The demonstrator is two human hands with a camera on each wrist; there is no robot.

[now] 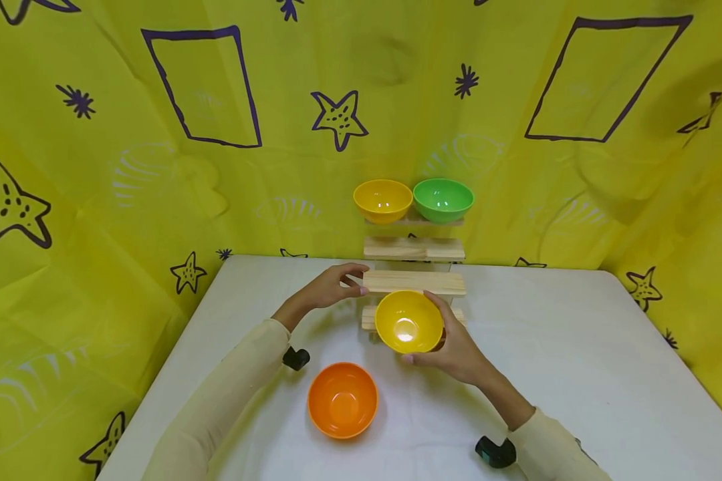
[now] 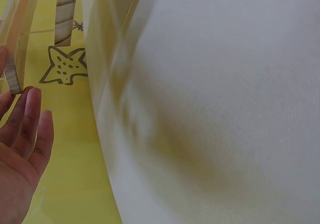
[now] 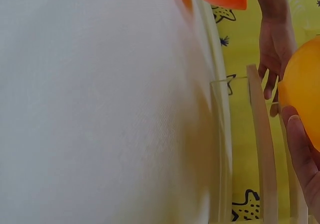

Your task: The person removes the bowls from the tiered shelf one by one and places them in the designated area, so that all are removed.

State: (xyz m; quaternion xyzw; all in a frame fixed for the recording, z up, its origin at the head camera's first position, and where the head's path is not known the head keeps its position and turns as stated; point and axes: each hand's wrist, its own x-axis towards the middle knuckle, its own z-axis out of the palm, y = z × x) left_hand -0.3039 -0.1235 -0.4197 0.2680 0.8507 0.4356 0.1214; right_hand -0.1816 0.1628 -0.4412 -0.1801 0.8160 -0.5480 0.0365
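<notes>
My right hand [image 1: 460, 351] holds a yellow bowl [image 1: 408, 322] by its right side, thumb low and fingers at the far rim. The bowl is tilted, its inside facing the head camera, and it overlaps the lower steps of a stepped wooden rack [image 1: 414, 283]. With thumb and fingertips, my left hand [image 1: 327, 287] grips the left end of one rack step. Those fingers [image 2: 32, 104] show at the slat's end in the left wrist view. In the right wrist view the bowl [image 3: 304, 84] hides part of the rack.
On the top step stand another yellow bowl [image 1: 383, 202] and a green bowl [image 1: 443, 200], side by side. An orange bowl [image 1: 343, 402] sits on the white table [image 1: 577, 374] in front of the rack. A patterned yellow curtain [image 1: 265, 200] hangs behind and at the sides.
</notes>
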